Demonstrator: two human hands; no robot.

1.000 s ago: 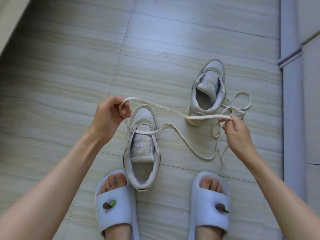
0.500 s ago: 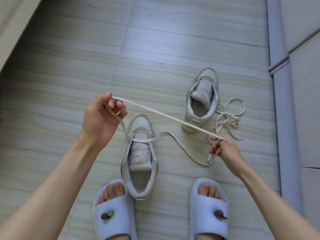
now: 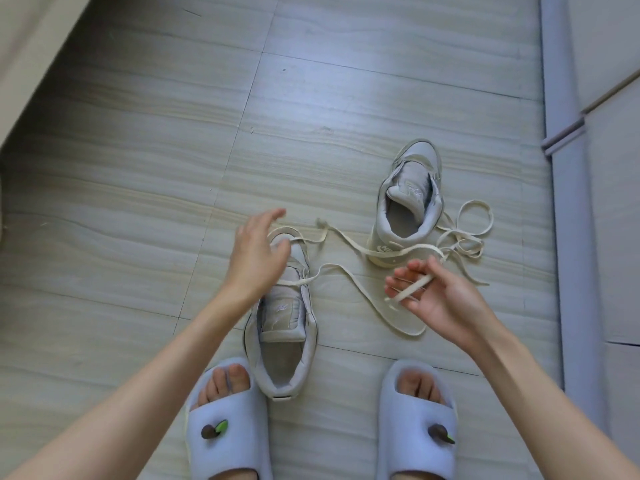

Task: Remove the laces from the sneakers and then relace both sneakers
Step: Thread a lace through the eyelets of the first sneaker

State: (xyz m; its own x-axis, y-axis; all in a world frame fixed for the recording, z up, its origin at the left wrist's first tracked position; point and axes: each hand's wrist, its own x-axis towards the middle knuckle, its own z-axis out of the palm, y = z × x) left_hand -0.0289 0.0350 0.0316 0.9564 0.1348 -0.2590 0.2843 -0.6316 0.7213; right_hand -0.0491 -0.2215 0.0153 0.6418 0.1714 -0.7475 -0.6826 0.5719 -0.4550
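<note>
Left hand (image 3: 258, 258) hovers fingers spread, holding nothing, over near sneaker (image 3: 282, 317). Right hand (image 3: 433, 299) pinches lace (image 3: 346, 237) near its end, loosely. Lace runs through the near sneaker's front eyelets, slack across the floor. Far sneaker (image 3: 408, 209) is unlaced, its lace (image 3: 467, 233) piled beside. Lace is flat, limp, light; best gripped at the tip for threading.

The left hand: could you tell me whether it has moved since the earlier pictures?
Yes. The left hand has let go of the lace and dropped toward the near sneaker, now open over its toe instead of held beside it.
</note>
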